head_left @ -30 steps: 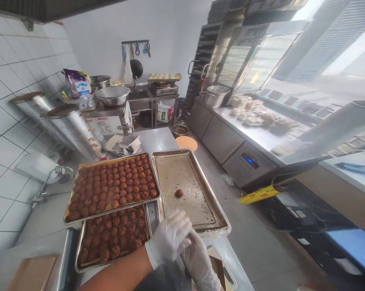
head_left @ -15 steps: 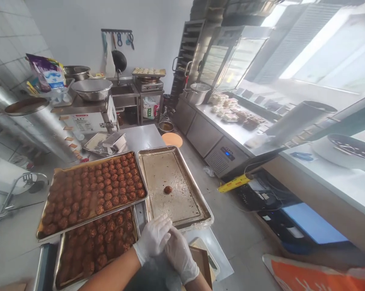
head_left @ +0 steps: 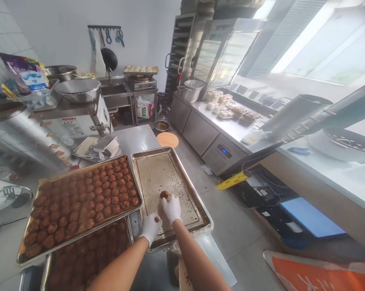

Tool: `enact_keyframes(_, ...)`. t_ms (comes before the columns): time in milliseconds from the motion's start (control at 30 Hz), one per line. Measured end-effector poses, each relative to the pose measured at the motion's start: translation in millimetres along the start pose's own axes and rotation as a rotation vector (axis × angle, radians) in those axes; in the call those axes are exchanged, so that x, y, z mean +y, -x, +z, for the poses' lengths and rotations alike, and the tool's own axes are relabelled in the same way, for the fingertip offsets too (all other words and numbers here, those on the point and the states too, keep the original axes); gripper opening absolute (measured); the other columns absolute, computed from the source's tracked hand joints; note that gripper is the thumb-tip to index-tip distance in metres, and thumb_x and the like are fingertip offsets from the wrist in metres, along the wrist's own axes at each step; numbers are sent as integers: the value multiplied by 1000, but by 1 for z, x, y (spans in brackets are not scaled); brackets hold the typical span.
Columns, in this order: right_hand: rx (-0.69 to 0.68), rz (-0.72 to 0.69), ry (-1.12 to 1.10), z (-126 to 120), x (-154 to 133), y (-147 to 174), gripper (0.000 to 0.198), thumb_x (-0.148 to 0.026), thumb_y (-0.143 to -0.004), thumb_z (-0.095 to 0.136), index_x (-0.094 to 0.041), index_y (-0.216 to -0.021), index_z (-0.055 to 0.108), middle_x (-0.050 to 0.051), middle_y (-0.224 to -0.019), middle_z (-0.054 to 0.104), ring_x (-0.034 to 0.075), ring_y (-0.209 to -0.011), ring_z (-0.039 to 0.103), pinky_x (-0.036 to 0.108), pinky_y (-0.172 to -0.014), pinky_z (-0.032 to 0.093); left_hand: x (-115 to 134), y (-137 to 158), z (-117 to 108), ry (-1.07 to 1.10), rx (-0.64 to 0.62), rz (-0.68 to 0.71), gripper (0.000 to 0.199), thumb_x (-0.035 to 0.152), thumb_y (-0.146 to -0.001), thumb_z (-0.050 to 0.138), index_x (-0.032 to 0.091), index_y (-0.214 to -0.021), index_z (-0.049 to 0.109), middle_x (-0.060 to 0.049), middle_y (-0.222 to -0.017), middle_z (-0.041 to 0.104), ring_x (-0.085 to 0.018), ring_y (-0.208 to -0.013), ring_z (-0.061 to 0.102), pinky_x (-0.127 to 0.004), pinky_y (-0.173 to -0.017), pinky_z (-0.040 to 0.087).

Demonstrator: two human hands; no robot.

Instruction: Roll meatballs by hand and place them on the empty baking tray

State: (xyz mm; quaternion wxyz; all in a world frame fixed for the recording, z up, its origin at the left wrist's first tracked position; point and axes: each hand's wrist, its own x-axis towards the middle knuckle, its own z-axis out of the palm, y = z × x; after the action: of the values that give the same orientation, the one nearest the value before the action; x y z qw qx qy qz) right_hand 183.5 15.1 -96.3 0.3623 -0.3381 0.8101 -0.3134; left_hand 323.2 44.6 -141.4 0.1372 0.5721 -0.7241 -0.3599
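My right hand [head_left: 172, 208], in a translucent white glove, reaches over the shallow metal tray [head_left: 149, 169]. Its fingertips close on a nut-speckled brown ball [head_left: 164, 195] near the tray's middle; the fingers hide part of it. Closer to me, my gloved left hand [head_left: 151, 228] is curled at the tray's near left corner. A bit of brown, seemingly another ball [head_left: 156, 219], shows between its thumb and forefinger. To the left, a lined tray [head_left: 79, 233] bears rows of similar balls, partly covering a lower tray [head_left: 45, 275] of them.
A metal table [head_left: 137, 137] carries the trays, with a pan and a metal tin [head_left: 108, 144] behind them. A steel bowl [head_left: 78, 89] stands at the back left. A fridge counter [head_left: 200, 129] runs along the right, with a yellow tube [head_left: 233, 180] sticking out in front.
My hands were pressed together at the tray's near edge; now they are apart. The right has moved forward to the ball on the tray, while the left stays near the edge, curled.
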Motion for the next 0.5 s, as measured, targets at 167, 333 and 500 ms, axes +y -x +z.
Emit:
enact_keyframes(167,-70,-150,-119,-10,-15,-33,31,-11,-65,67,-16,-95,69,15,-118,67,30,-120,53,40,-113,35,8,13,-12,-54,-10,110,21,18,-80,58,20,-95,72,-14,-105,77,-29,-102,73,-46,-96,60)
enact_keyframes(333,-217,-147,-431,-20,-24,23,35,-35,-88,44,-14,-100,70,9,-92,72,23,-97,64,36,-92,53,28,21,-73,-113,175,310,44,33,-98,42,22,-139,56,-14,-149,62,-28,-145,53,-56,-125,46)
enact_keyframes(500,-316,-137,-748,-8,-31,135,60,-68,-89,40,-23,-102,77,14,-90,77,27,-105,73,47,-89,60,58,64,-116,-281,183,791,68,30,-93,54,26,-158,31,-10,-160,52,-34,-152,45,-62,-122,52)
